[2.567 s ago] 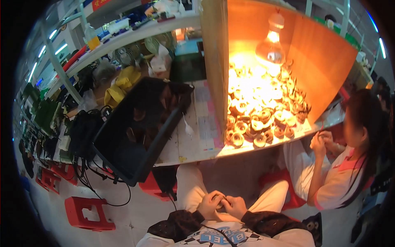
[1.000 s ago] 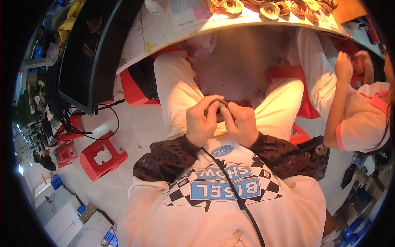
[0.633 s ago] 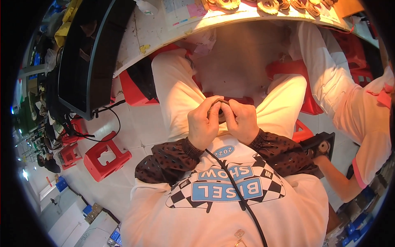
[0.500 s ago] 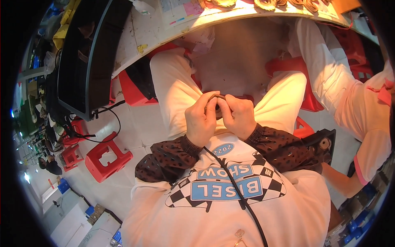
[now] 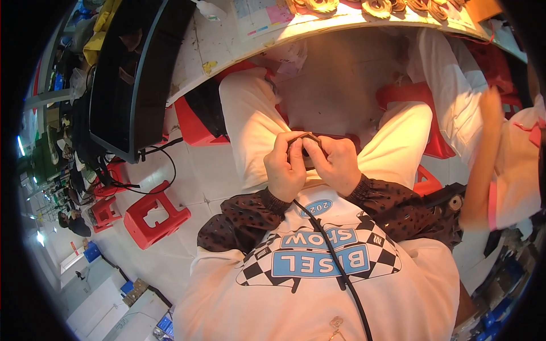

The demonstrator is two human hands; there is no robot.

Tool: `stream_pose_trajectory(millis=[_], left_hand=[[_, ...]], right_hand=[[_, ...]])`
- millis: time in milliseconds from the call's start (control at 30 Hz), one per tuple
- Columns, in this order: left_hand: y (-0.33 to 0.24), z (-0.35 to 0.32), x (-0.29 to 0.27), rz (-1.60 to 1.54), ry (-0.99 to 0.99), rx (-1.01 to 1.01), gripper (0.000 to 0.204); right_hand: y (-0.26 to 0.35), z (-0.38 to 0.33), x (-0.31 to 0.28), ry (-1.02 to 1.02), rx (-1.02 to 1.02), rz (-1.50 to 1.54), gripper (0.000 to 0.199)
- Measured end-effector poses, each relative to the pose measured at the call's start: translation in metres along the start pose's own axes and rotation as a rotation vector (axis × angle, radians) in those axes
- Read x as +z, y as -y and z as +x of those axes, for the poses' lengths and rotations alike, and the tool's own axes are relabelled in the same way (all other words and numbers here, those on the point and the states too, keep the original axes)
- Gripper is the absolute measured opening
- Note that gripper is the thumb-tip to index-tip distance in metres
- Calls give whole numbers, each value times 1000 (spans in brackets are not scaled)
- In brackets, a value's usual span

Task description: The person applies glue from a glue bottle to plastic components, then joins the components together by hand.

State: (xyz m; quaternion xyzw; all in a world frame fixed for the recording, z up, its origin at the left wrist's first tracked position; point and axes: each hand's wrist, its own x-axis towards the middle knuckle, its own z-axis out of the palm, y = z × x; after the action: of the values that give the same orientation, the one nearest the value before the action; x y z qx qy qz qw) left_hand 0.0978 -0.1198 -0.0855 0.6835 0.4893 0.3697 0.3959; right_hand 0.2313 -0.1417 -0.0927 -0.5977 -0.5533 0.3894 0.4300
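At the far left, a big black tray [image 5: 133, 85] leans against the edge of the white workbench [image 5: 227, 42], and a red plastic stool [image 5: 156, 213] lies tipped on the tiled floor below it; neither is part of what you are handling.

Your left hand [image 5: 284, 170] rests over your lap, fingers curled tight around the left side of a small dark ring-shaped part [image 5: 305, 149]. That part sits between your two hands, just above your thighs and below the bench edge. A thin dark strand or band arcs over its top from one thumb to the other. Most of the piece is hidden by your fingers, so you cannot tell its exact shape or finish; it looks black, small and rounded.

Your right hand [image 5: 335, 165] pinches the same part from the other side, fingertips pressed in close and touching those of the left.

By my judgement, you are in the middle of working this one piece: it is in both grips, not yet set down. Up on the bench, brown coil-like pieces [image 5: 364, 7] lie in a row under warm light.

At the far right, a neighbour's arm [image 5: 483, 165] is blurred.
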Motion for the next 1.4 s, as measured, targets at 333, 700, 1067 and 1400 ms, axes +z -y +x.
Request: stream_pose_trajectory(millis=[333,700,1067,1400], left_hand=[[6,5,-1,-360,-90,-202,11],[1,4,-5,-781,-44,-611,27],[12,11,-13,-951,239,-896,28],[19,8,-6,-956,218,-780,24]], right_hand=[[3,3,-4,39,-51,-50,25],[-12,-3,-15,27,60,142,18],[-30,-19,-23,135,327,568,31],[-24,-14,-17,153,173,142,31]])
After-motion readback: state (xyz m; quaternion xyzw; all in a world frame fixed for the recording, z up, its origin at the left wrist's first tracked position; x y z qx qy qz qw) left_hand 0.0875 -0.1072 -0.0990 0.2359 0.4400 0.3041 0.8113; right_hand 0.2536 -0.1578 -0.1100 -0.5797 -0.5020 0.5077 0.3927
